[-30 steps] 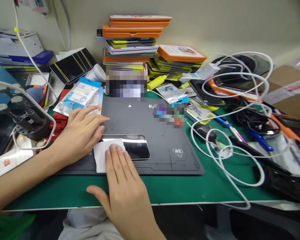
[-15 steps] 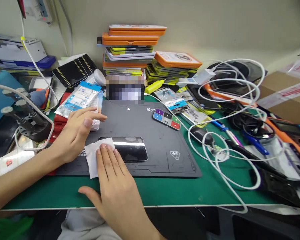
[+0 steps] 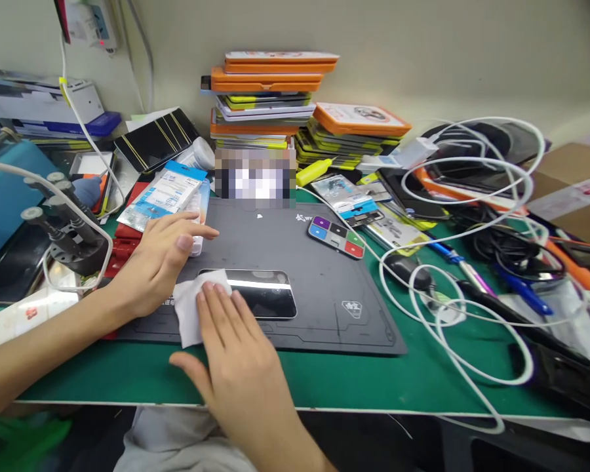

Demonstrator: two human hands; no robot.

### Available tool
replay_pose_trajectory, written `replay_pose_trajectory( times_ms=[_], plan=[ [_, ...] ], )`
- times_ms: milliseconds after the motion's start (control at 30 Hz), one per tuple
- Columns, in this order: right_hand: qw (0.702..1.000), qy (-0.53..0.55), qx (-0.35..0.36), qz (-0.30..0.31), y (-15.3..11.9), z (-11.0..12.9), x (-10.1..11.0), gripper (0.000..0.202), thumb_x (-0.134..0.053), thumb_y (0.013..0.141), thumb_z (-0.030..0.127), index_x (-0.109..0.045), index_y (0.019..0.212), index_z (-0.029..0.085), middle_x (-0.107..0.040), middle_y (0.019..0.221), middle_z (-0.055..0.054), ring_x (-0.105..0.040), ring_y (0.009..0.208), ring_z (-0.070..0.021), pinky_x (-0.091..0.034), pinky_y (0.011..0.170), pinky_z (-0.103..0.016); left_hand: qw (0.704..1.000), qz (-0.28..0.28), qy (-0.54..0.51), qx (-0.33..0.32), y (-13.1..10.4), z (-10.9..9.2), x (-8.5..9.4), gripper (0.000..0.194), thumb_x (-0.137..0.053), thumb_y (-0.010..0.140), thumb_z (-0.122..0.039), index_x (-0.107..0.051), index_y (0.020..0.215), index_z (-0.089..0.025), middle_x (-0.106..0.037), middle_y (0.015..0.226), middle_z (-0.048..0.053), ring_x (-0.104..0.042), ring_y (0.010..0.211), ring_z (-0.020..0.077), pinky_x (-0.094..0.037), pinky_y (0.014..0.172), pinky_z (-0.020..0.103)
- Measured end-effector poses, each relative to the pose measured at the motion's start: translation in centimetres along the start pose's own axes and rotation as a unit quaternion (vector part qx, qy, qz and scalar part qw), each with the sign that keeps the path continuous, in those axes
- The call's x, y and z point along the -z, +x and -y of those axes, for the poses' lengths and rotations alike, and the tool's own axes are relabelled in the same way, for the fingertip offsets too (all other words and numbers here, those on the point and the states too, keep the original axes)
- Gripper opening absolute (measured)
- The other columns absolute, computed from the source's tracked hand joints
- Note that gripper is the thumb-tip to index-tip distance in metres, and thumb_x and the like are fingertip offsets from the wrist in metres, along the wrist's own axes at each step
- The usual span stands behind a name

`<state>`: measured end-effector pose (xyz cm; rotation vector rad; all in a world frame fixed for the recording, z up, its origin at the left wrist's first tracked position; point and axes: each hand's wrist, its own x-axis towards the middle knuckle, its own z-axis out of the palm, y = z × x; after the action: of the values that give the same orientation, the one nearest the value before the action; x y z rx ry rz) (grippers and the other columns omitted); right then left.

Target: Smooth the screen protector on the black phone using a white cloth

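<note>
A dark-screened smartphone [image 3: 268, 295] lies sideways on the grey work mat [image 3: 314, 334]. Its left end is covered by a white wipe [image 3: 189, 314]. My right hand [image 3: 238, 344] presses the wipe down with flat, outstretched fingers, the thumb spread to the left. To the upper left, my left hand [image 3: 164, 262] hovers open with fingers extended, holding nothing. Just behind it is a blue-and-white packet [image 3: 164, 196], partly hidden by my fingers. A panel with coloured squares [image 3: 336, 237] rests on the mat, right of the phone.
White cable [image 3: 452, 354] loops across the green tabletop [image 3: 344, 387] at right. Orange cases [image 3: 268, 80] are stacked at the back beside a yellow tube [image 3: 313, 172]. A screwdriver holder [image 3: 76, 242] stands at left; a cardboard box [image 3: 575, 170] is at far right.
The whole view has shifted slightly, with things appearing a little further right. My right hand stays flat on the wipe at the phone's left end; the left hand keeps its pose.
</note>
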<state>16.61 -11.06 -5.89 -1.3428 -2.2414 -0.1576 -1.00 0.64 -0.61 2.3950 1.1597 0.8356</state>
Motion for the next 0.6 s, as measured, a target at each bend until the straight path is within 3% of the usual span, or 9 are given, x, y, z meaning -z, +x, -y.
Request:
replay_pose_trajectory(
  times_ms=[167,267,433,600],
  plan=[
    [0.998,-0.048,-0.034,-0.002,0.9,-2.5,0.3,0.067,-0.040,0.114,0.050,-0.059,0.149,-0.005,-0.059,0.156,-0.023,-0.059,0.146,-0.0352,-0.051,0.124,-0.050,1.000,0.004,0.007,0.012,0.2,-0.2,0.0,0.071,-0.011,0.116,-0.060,-0.070,0.134,-0.024,-0.069,0.148,0.007,-0.049,0.153,0.0258,-0.030,0.130,0.047],
    [0.997,-0.070,-0.030,-0.026,-1.1,-2.6,1.1,0.067,-0.046,0.113,0.052,-0.061,0.146,-0.006,-0.059,0.156,-0.024,-0.060,0.145,-0.0355,-0.051,0.122,-0.049,1.000,0.015,0.010,0.006,0.2,-0.3,0.0,0.070,-0.011,0.116,-0.060,-0.069,0.134,-0.025,-0.071,0.144,0.004,-0.048,0.153,0.0259,-0.031,0.130,0.048],
    [0.997,-0.066,-0.022,-0.011,-4.7,-4.1,2.9,0.059,-0.051,0.113,0.043,-0.055,0.153,-0.001,-0.058,0.160,-0.019,-0.056,0.150,-0.0290,-0.034,0.133,-0.043,1.000,0.021,0.016,-0.009,0.1,-0.4,0.0,0.068,-0.010,0.117,-0.056,-0.068,0.134,-0.025,-0.072,0.141,0.002,-0.047,0.153,0.0244,-0.030,0.130,0.047],
    [0.993,-0.108,-0.052,-0.022,-4.4,-3.9,2.8,0.069,-0.046,0.113,0.052,-0.056,0.150,-0.006,-0.059,0.157,-0.024,-0.060,0.145,-0.0357,-0.044,0.125,-0.048,1.000,0.019,0.015,-0.007,0.1,-0.3,-0.1,0.067,-0.011,0.117,-0.056,-0.068,0.134,-0.026,-0.072,0.141,0.003,-0.048,0.152,0.0243,-0.030,0.129,0.047]
  ],
)
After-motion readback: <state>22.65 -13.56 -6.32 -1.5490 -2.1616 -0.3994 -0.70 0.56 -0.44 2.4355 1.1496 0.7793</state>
